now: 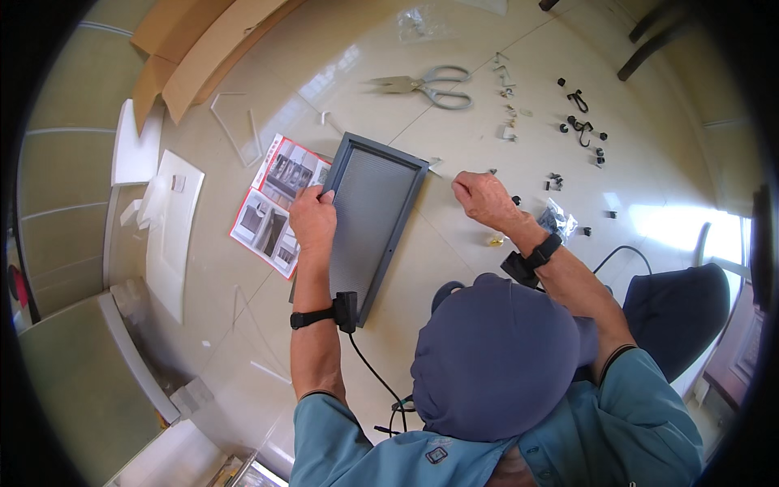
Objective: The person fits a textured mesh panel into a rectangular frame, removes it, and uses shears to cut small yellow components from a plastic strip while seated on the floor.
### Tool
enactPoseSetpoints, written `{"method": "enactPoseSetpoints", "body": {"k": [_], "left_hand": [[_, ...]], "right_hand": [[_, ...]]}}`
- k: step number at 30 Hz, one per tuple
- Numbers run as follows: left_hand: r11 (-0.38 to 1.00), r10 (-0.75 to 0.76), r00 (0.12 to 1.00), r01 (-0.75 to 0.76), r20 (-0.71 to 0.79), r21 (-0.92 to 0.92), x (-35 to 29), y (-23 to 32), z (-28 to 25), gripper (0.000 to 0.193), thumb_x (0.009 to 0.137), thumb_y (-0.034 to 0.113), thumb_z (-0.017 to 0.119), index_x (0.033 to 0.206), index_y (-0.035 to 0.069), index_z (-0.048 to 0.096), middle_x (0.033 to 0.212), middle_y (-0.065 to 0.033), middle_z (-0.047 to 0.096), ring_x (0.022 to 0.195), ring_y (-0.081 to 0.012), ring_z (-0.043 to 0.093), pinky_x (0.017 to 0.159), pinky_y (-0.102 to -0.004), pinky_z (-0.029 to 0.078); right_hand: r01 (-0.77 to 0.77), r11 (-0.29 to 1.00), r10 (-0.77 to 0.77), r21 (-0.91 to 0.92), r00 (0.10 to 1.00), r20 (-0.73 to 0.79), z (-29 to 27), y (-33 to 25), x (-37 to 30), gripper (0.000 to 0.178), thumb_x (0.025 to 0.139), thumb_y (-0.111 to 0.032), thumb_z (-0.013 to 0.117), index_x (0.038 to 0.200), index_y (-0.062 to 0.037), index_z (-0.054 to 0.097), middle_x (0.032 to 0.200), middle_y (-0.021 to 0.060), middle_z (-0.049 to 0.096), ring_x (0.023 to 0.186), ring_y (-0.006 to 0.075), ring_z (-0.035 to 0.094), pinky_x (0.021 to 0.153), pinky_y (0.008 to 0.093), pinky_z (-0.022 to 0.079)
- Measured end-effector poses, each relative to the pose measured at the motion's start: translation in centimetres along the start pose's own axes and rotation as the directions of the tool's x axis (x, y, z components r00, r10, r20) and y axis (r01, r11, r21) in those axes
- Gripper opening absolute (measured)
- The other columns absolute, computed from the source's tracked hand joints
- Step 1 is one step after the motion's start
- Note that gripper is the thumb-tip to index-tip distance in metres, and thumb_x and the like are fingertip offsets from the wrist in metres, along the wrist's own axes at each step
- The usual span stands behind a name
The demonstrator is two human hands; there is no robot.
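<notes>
My left hand (312, 217) is closed on the left long edge of a dark grey rectangular framed panel (369, 215) with a fine mesh-like face. The panel slants on the tiled floor, partly over a leaflet. My right hand (485, 199) hovers to the right of the panel, apart from it, with its fingers curled together. Whatever they may hold is hidden. Between this hand and the panel's far right corner lies a small metal bracket (436, 165). A colour-printed leaflet (268, 217) with pictures and a red border lies open beside my left hand.
Large scissors (430, 85) lie beyond the panel. Small metal brackets (509, 130), black hooks (582, 130) and several black knobs are spread at the far right. A clear plastic bag (557, 219) sits by my right wrist. Cardboard (207, 49) and white foam (174, 227) are at left.
</notes>
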State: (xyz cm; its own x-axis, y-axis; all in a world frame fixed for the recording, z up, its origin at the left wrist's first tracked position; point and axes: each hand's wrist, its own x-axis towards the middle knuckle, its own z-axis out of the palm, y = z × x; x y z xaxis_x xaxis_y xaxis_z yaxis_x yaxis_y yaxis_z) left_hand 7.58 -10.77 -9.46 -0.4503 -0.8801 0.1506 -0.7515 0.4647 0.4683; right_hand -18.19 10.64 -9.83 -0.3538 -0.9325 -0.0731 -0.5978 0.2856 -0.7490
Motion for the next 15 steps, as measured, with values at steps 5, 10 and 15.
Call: {"method": "enactPoseSetpoints", "body": {"k": [5,10,15], "left_hand": [[0.984,-0.046,0.998,0.039,0.033,0.172,0.0,1.5,-1.3,0.018,0.081,0.018,0.072,0.094,0.005,0.073,0.097,-0.0149,0.068,0.088,-0.0371,0.066,0.078,-0.047,0.051],[0.959,-0.034,0.996,0.008,0.087,0.283,0.1,3.5,-2.6,0.018,0.081,0.018,0.072,0.094,0.005,0.073,0.1,-0.0137,0.068,0.093,-0.0355,0.064,0.079,-0.0465,0.051],[0.967,-0.004,0.997,-0.017,0.083,0.254,-0.2,2.9,-2.9,0.02,0.081,0.018,0.072,0.094,0.003,0.073,0.102,-0.0121,0.067,0.098,-0.035,0.062,0.081,-0.046,0.051]], "right_hand": [[0.001,1.0,-0.001,0.0,1.0,-0.013,0.3,0.2,0.0,0.017,0.09,-0.015,0.053,0.089,-0.0013,0.063,0.08,0.0214,0.066,0.079,0.0425,0.062,0.073,0.0498,0.049],[-0.031,0.999,0.031,-0.011,0.999,0.004,-0.2,0.2,0.0,0.018,0.091,-0.016,0.052,0.089,-0.0015,0.063,0.082,0.0214,0.066,0.079,0.0425,0.063,0.073,0.0496,0.049],[-0.034,0.999,0.034,-0.017,0.999,0.013,-0.5,0.1,-0.1,0.019,0.091,-0.016,0.052,0.09,-0.0016,0.064,0.082,0.0212,0.067,0.08,0.0425,0.063,0.074,0.0494,0.05]]}}
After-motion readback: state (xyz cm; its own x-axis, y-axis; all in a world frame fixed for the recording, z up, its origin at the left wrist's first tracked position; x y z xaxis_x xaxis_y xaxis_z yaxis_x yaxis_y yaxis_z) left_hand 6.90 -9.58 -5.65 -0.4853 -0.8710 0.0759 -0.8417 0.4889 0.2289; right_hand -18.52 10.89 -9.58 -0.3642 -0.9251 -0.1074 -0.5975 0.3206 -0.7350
